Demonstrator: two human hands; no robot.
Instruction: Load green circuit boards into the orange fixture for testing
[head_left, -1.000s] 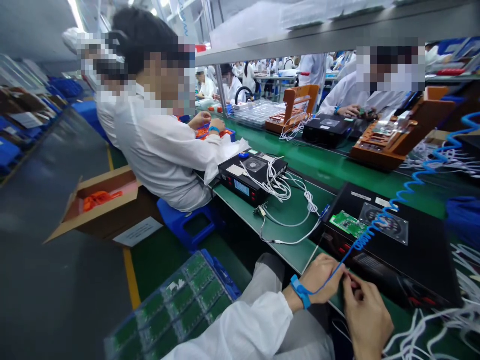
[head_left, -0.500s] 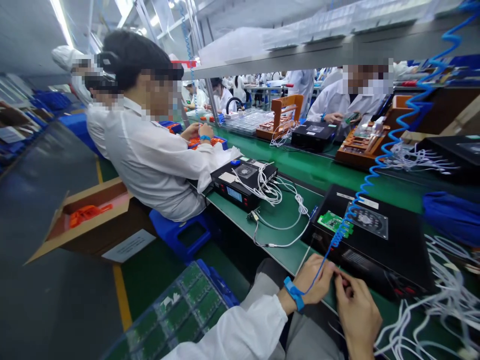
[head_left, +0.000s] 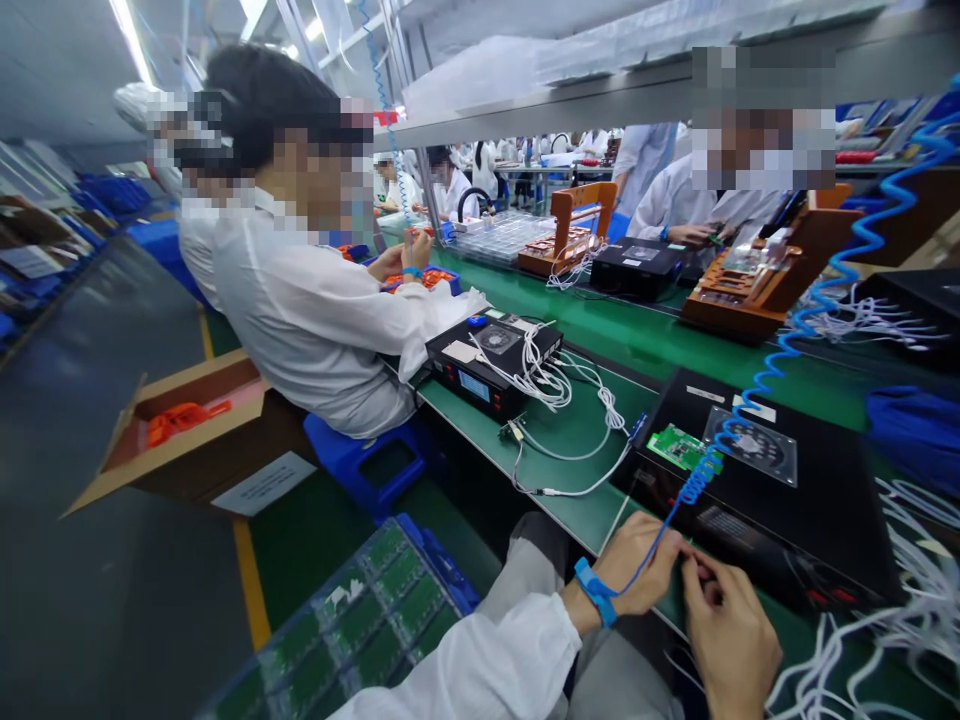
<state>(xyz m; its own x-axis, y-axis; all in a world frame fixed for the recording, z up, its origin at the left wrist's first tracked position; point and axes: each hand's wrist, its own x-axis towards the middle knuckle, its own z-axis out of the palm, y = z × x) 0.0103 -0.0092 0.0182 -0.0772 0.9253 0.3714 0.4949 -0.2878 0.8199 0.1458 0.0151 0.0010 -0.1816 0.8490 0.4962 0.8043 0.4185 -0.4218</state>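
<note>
My left hand [head_left: 639, 562] and my right hand [head_left: 731, 628] meet at the near edge of the green bench, fingertips pinched together on something small that they hide. A blue wrist strap [head_left: 596, 591] sits on my left wrist, and its coiled blue cord [head_left: 780, 352] rises to the upper right. Just beyond my hands lies a black test box [head_left: 825, 500] with a small green circuit board [head_left: 681, 447] on its top.
A second black box [head_left: 491, 362] with white cables [head_left: 551, 375] sits further left on the bench. A person in a white coat [head_left: 315, 310] sits beside it on a blue stool. A tray of green boards [head_left: 352, 630] lies by my knee. A cardboard box [head_left: 195, 430] stands on the floor. Loose white wires [head_left: 870, 650] lie at right.
My hands stay pinched together at the bench edge. The view has shifted slightly; the neighbouring person's hands have risen a little.
</note>
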